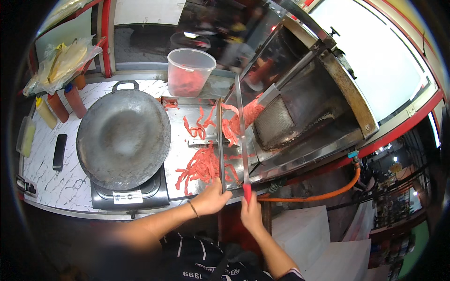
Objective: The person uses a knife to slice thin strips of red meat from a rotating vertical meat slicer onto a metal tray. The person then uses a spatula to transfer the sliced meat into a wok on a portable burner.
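My left hand (211,198) grips a long, narrow metal tool (221,151) that points away from me over a stainless steel tray (172,140). In my right hand (251,212) is the red handle of a long knife (244,154). The knife's blade runs roughly alongside the tool and passes in front of a cone of red meat (251,112) on a spit (295,72). Below the cone, strips of meat hang or lie loose. A heap of red meat strips (200,165) lies on the tray, partly hidden by the tool.
A large wok (123,140) sits on a portable gas stove (130,196) at left. Behind the tray stands a clear plastic bucket (190,75) holding red contents. The grill's mesh burner (274,117) faces the meat. Sauce bottles (58,107) and a phone (60,152) occupy the counter's left side.
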`<act>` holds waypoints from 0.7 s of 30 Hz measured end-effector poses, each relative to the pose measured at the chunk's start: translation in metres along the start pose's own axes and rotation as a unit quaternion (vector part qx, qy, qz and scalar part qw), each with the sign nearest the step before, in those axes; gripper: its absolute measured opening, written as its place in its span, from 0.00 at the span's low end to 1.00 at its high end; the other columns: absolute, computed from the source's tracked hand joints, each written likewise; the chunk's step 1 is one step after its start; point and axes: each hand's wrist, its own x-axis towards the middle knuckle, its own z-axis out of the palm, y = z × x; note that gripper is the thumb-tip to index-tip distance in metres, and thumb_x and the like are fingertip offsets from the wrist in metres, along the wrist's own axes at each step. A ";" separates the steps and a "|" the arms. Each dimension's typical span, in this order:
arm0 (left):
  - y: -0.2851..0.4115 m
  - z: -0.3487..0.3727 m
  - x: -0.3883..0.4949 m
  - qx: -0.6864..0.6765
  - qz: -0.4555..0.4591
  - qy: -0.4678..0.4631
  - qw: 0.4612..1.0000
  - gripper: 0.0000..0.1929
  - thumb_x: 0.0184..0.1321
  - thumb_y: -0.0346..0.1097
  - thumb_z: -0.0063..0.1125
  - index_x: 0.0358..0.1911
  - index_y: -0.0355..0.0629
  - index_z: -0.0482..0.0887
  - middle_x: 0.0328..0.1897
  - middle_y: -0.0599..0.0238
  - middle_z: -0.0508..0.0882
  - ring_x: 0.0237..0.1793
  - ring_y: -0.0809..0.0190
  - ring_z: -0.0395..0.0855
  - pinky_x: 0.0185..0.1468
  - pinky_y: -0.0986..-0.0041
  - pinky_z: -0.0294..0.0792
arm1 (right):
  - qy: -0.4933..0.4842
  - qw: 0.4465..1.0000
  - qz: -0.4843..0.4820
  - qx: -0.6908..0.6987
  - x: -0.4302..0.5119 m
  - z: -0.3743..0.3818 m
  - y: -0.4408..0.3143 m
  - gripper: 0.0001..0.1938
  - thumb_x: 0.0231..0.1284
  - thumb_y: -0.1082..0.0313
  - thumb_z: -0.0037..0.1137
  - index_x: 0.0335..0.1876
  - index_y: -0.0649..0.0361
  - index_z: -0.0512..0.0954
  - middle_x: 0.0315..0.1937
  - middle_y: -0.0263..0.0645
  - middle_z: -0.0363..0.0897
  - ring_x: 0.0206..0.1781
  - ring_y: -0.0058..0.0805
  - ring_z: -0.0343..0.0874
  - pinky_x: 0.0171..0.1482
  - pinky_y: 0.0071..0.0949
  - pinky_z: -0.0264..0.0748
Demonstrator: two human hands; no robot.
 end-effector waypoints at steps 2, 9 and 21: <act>0.003 -0.004 0.010 0.028 -0.022 -0.001 0.999 0.27 0.68 0.46 0.55 0.51 0.22 0.69 0.45 0.24 0.82 0.52 0.30 0.84 0.58 0.51 0.74 | 0.013 0.999 -0.010 -0.033 -0.037 -0.008 0.024 0.14 0.77 0.63 0.49 0.58 0.63 0.66 0.34 0.67 0.81 0.42 0.72 0.80 0.37 0.62 0.72; -0.007 -0.009 0.029 0.016 -0.026 0.012 0.999 0.28 0.69 0.48 0.53 0.50 0.21 0.69 0.44 0.24 0.82 0.52 0.31 0.84 0.57 0.51 0.74 | -0.032 0.997 -0.032 -0.065 0.002 -0.036 -0.012 0.13 0.78 0.64 0.48 0.56 0.63 0.65 0.32 0.66 0.80 0.39 0.72 0.79 0.37 0.64 0.70; 0.015 -0.029 0.044 -0.002 -0.047 0.039 0.998 0.26 0.66 0.46 0.53 0.49 0.21 0.72 0.46 0.33 0.83 0.51 0.41 0.85 0.61 0.56 0.73 | -0.131 0.988 0.019 -0.078 -0.066 -0.127 -0.006 0.15 0.77 0.64 0.52 0.61 0.61 0.69 0.33 0.61 0.80 0.38 0.68 0.81 0.39 0.51 0.76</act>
